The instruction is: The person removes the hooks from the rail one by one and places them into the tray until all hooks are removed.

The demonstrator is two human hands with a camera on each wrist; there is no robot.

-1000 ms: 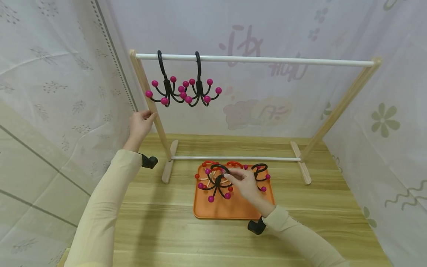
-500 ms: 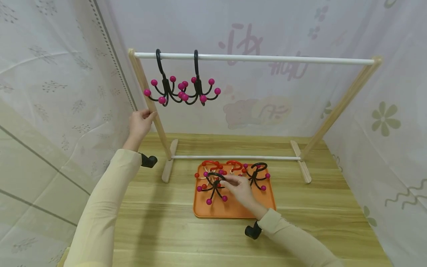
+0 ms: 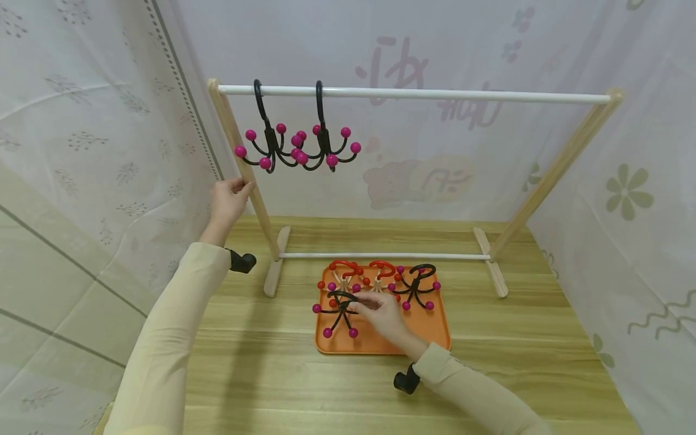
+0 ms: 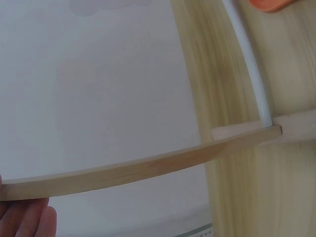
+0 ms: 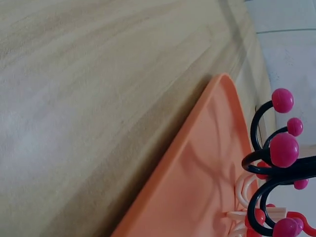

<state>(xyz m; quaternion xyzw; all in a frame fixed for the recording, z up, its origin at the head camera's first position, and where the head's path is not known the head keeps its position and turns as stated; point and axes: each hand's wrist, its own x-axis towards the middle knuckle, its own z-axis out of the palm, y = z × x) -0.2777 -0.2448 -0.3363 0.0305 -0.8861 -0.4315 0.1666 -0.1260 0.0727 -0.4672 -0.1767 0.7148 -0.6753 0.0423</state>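
My right hand (image 3: 383, 315) pinches a black hook hanger with magenta balls (image 3: 342, 307) by its upper part, over the left part of the orange tray (image 3: 375, 345). In the right wrist view that hanger (image 5: 284, 170) shows above the tray (image 5: 197, 168), the hand out of sight. My left hand (image 3: 228, 202) grips the rack's left wooden post (image 3: 231, 127) between thumb and fingers; in the left wrist view its fingers (image 4: 30, 217) touch the post (image 4: 138, 168). Two black hangers (image 3: 272, 142) (image 3: 324, 140) hang side by side on the white top rail (image 3: 435, 94).
Two hangers with red hooks (image 3: 344, 269) (image 3: 382, 269) and another black hanger (image 3: 416, 285) lie on the tray's back part. The lower rail (image 3: 380, 256) runs behind the tray. At the right stands the other post (image 3: 554, 175). Patterned curtains surround the table.
My right hand and its black hanger have moved left and slightly down toward the tray's left side. The hanging pair has shifted a little. My left hand stays on the post.
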